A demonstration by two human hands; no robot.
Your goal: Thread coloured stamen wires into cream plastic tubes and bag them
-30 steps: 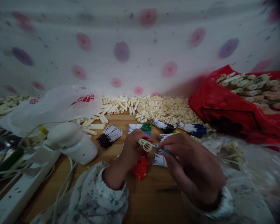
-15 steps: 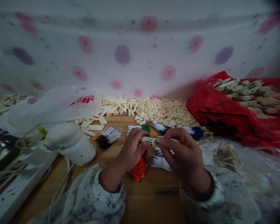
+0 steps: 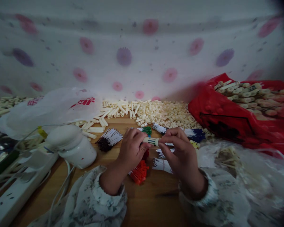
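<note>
My left hand (image 3: 132, 148) is closed round a short cream pen barrel (image 3: 151, 141) with dark slots along its side, held level above the table. At the barrel's right end, the thumb and forefinger of my right hand (image 3: 180, 151) are pinched together, touching the end; any small part between them is hidden. Below the hands lies a bundle of orange-red pen refills (image 3: 140, 172). Black-tipped refills (image 3: 109, 138) fan out to the left, and green-ended ones (image 3: 146, 130) lie just behind. Blue-ended refills (image 3: 196, 134) and a banded white bundle (image 3: 162, 165) are near my right hand.
Loose cream tubes (image 3: 113, 110) and a heap of slotted pieces (image 3: 168, 113) line the back. A red bag (image 3: 210, 116) of pen parts stands right, clear plastic (image 3: 257, 170) before it. At left are a white bag (image 3: 54, 104), a white rounded device (image 3: 78, 148) and a power strip (image 3: 19, 195).
The blue tip between my right fingers no longer shows. My right hand has shifted slightly left, its fingers now closed at the barrel's end, and dark lines show in the slots.
</note>
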